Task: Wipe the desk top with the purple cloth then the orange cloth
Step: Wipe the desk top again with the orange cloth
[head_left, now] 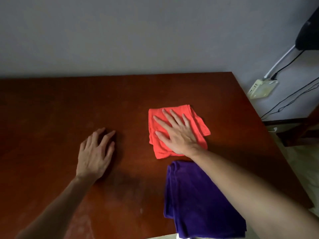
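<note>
The folded orange cloth [198, 125] lies on the reddish-brown desk top [60, 109], right of centre. My right hand [176, 135] rests flat on it, palm down with fingers spread. The folded purple cloth [191, 200] lies just in front of the orange one at the desk's near edge, partly under my right forearm, and nothing grips it. My left hand [96, 152] rests on the bare desk to the left of the cloths, fingers slightly apart, holding nothing.
A grey wall runs along the desk's far edge. Beyond the desk's right edge are a white power strip [262, 87] on the wall, black cables [286, 102] and a dark object [309, 33] at the upper right. Dusty smears mark the near left desk surface.
</note>
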Available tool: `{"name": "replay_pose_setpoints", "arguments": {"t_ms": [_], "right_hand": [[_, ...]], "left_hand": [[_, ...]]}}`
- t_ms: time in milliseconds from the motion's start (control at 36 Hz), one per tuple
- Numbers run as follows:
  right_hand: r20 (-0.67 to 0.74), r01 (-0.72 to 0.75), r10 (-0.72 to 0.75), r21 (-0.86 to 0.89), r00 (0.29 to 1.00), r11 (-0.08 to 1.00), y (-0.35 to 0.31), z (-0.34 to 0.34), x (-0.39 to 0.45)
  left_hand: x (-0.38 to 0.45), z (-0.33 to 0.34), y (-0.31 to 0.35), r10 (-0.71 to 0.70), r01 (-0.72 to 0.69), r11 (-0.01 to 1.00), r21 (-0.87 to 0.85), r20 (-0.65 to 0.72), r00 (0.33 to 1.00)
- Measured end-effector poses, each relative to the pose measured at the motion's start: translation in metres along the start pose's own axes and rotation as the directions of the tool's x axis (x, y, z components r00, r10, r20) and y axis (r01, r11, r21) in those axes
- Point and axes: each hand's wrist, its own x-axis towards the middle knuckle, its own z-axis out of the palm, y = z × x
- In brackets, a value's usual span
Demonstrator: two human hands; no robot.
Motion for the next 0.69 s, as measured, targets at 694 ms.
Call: {"name": "replay_pose_setpoints", "arguments": {"t_ms": [694], "right_hand": [[-0.026, -0.057, 0.056, -0.010, 0.998, 0.998, 0.038, 0.006, 0.239]], "left_hand": [[0.015, 0.002, -0.006, 0.004, 0.001, 0.997, -0.071, 0.069, 0.998]]}}
